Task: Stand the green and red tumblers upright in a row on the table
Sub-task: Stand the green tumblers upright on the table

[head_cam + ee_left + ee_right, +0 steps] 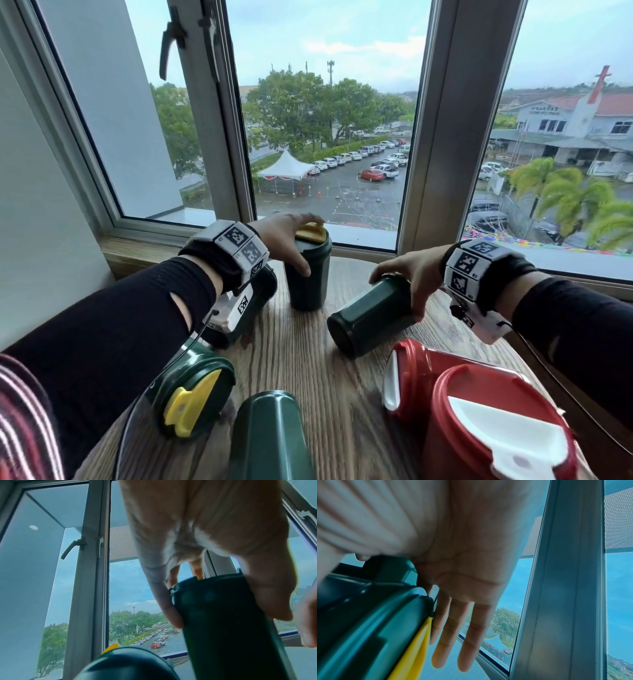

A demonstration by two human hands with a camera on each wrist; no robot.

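Observation:
One green tumbler (308, 274) with a yellow lid stands upright at the back of the wooden table (318, 363). My left hand (298, 240) grips its top, thumb down the near side; in the left wrist view its fingers (171, 612) clasp the dark body (223, 622). A second green tumbler (373, 315) lies tilted, base toward me. My right hand (397, 294) holds its lid end, where the yellow flap (412, 649) shows beside straight fingers (467, 642). Three more green tumblers (253, 301) (195, 390) (270, 438) lie on their sides. Two red tumblers (411, 380) (496, 428) lie at the front right.
A wooden sill (144, 250) and a grey window frame (435, 137) close off the back of the table just behind the upright tumbler. A white wall (41, 205) stands at the left. Bare wood shows between the upright tumbler and the lying ones.

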